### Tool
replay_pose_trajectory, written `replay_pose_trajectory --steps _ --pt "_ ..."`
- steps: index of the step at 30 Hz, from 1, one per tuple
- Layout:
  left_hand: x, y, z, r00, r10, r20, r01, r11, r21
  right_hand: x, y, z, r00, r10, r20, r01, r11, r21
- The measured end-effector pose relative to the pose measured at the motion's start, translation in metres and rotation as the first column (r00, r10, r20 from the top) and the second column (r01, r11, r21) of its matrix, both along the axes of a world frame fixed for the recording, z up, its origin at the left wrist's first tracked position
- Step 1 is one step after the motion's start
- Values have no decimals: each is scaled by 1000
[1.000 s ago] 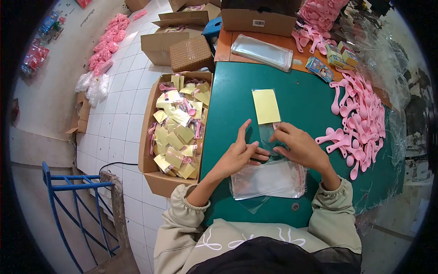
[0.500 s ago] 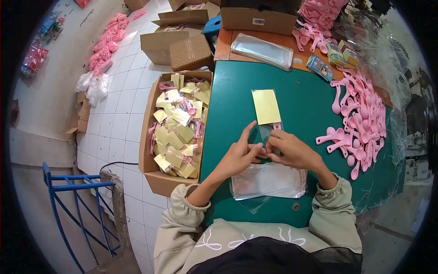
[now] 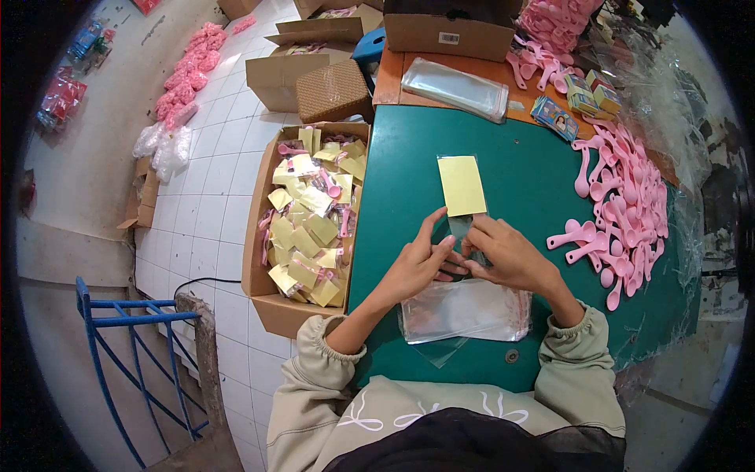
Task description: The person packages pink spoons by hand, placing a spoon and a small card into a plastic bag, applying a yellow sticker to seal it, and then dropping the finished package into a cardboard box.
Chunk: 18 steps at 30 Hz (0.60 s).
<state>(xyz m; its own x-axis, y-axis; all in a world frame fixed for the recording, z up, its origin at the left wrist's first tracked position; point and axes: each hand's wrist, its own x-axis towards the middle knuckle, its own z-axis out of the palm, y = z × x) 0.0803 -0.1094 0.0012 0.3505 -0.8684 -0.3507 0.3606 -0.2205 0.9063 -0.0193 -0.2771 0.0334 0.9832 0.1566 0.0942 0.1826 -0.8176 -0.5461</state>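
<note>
A clear plastic bag (image 3: 464, 226) with a yellow card (image 3: 462, 186) inside lies on the green table between my hands. My left hand (image 3: 425, 263) grips the bag's lower end, its index finger stretched up to the card's lower left corner. From the other side, my right hand (image 3: 503, 253) pinches the same end with thumb and fingers; its grip partly hides the plastic. Just below my hands lies a stack of clear bags (image 3: 468, 311), its upper edge under my fingers.
Pink measuring spoons (image 3: 621, 208) are heaped on the right of the green table (image 3: 401, 173). A cardboard box (image 3: 259, 236) of bagged yellow cards stands at left. Further back are more clear bags (image 3: 456, 88), small picture cards (image 3: 555, 118) and a brown box (image 3: 448, 35).
My right hand has moved slightly up along the bag, covering the pink piece seen below the card before. My left hand stays at the bag's lower end.
</note>
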Motion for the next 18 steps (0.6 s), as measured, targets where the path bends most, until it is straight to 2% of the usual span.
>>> replay_pose_trajectory --steps 5,8,14,18 --pt "-2 2 0 1000 17 4 -17 1000 -18 -1 1 -9 1000 0 19 0 1000 8" --pt "0 3 -6 998 32 -53 -32 999 -7 -1 3 -11 1000 8 19 -9 999 32" --pt "3 -1 -5 995 92 -30 -92 996 -7 2 10 -14 982 77 173 -67 996 -63" --pt "4 -4 -17 988 108 111 -104 994 -38 3 18 -11 974 100 204 -104 995 9"
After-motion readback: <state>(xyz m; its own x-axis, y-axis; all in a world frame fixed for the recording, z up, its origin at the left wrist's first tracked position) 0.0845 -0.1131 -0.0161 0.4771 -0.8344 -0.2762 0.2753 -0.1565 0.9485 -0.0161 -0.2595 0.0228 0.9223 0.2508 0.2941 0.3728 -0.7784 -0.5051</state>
